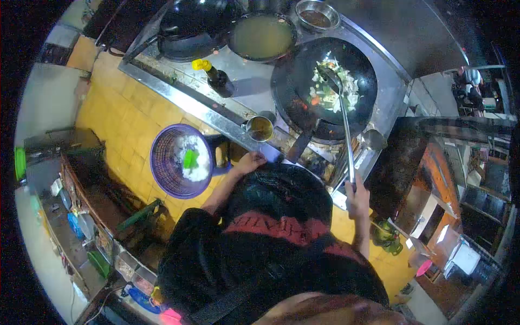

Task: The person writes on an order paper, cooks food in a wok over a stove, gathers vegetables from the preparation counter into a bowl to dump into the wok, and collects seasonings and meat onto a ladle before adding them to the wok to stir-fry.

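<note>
My right hand (357, 201) is closed around the handle of a long metal ladle (346, 127). The ladle's head rests among chopped pale vegetables (338, 100), with bits of orange and green, in a large black wok (290, 81). At the stove's front edge is my left hand (251, 162), its fingers curled against a pale bluish patch that looks like cloth; what it grips is unclear. The wok's dark handle (301, 145) points toward me, right of that hand. Just beyond my left hand stands a metal cup (261, 128) of yellowish liquid.
A dark bottle with a yellow cap (219, 81) stands on the counter. Behind it are a pan of cloudy liquid (262, 37) and a steel bowl (317, 16). A purple basket (162, 168) holding white food and a green item is at left, above the yellow tiled floor (116, 119).
</note>
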### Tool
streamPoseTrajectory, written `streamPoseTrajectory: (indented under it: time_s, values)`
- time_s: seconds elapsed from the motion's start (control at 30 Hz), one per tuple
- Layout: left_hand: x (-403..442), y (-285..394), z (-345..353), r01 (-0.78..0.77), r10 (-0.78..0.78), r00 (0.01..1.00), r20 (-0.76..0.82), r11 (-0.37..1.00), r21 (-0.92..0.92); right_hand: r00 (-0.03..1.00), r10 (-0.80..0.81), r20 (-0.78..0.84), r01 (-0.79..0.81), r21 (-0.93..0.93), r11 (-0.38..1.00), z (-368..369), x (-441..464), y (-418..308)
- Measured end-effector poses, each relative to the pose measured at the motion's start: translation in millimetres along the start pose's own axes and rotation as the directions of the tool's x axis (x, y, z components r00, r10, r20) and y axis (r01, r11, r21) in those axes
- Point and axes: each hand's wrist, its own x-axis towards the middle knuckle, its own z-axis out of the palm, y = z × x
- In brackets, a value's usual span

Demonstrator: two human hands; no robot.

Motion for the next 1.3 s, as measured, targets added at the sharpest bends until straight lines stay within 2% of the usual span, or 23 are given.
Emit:
streamPoseTrajectory:
  time_s: [0.03, 0.1, 0.17, 0.3, 0.37, 0.5, 0.6, 0.67, 0.7, 0.77, 0.9, 1.0, 1.07, 1.13, 1.23, 1.3]
  values:
    - [2, -11, 4, -0.008, 0.009, 1.000, 0.001, 0.998, -0.057, 0.999, 0.042, 0.028, -0.042, 0.007, 0.999, -4, -4, -1]
    - [3, -17, 7, -0.015, 0.016, 1.000, 0.006, 0.993, -0.113, 1.000, 0.010, 0.019, -0.011, 0.057, 0.998, -13, -13, -7]
    - [-5, 12, 0, 0.048, -0.049, 0.999, -0.010, 0.997, -0.062, 0.985, 0.096, 0.141, -0.112, 0.110, 0.988, -25, -22, -28]
    - [-6, 37, -10, 0.062, -0.065, 0.995, 0.079, 0.997, 0.045, 0.991, 0.061, 0.120, -0.078, 0.142, 0.987, -16, -28, -16]
    - [-8, 46, -15, -0.089, 0.071, 0.984, 0.161, 0.990, 0.109, 0.989, 0.042, 0.140, -0.060, 0.128, 0.990, -15, -30, -17]
    - [-5, 73, -22, -0.015, -0.025, 0.982, 0.187, 0.978, 0.210, 0.985, 0.066, 0.156, -0.107, 0.267, 0.958, -10, -34, -7]
    - [-2, 90, -24, -0.008, -0.049, 0.970, 0.239, 0.972, 0.236, 0.987, 0.047, 0.150, -0.078, 0.206, 0.975, -1, -33, 10]
    - [2, 93, -23, -0.094, 0.034, 0.972, 0.234, 0.963, 0.251, 0.994, -0.049, 0.097, 0.036, 0.127, 0.991, 4, -30, 19]
    - [3, 100, -23, -0.098, 0.035, 0.970, 0.241, 0.962, 0.256, 0.995, -0.043, 0.092, 0.030, 0.133, 0.991, 1, -30, 15]
    - [5, 116, -27, -0.129, 0.059, 0.956, 0.286, 0.964, 0.231, 0.982, 0.090, 0.166, -0.126, 0.217, 0.968, -7, -29, 2]
    - [16, 117, -25, -0.156, 0.080, 0.959, 0.270, 0.949, 0.273, 0.993, 0.003, 0.122, -0.027, 0.192, 0.981, 1, -25, 12]
    - [18, 148, -31, -0.192, 0.100, 0.939, 0.329, 0.945, 0.263, 0.967, 0.175, 0.185, -0.217, 0.241, 0.946, 4, -25, 1]
    - [21, 159, -33, -0.117, 0.001, 0.934, 0.358, 0.946, 0.303, 0.967, 0.177, 0.184, -0.223, 0.271, 0.936, 0, -22, -9]
    - [24, 156, -32, -0.105, 0.004, 0.938, 0.346, 0.956, 0.274, 0.967, 0.179, 0.182, -0.228, 0.301, 0.926, 0, -18, -9]
    - [37, 147, -30, -0.125, 0.048, 0.937, 0.346, 0.971, 0.203, 0.979, 0.099, 0.178, -0.156, 0.343, 0.926, 4, -11, 3]
    - [41, 155, -32, -0.156, 0.086, 0.927, 0.365, 0.973, 0.168, 0.985, 0.019, 0.172, -0.102, 0.487, 0.868, 4, -3, 9]
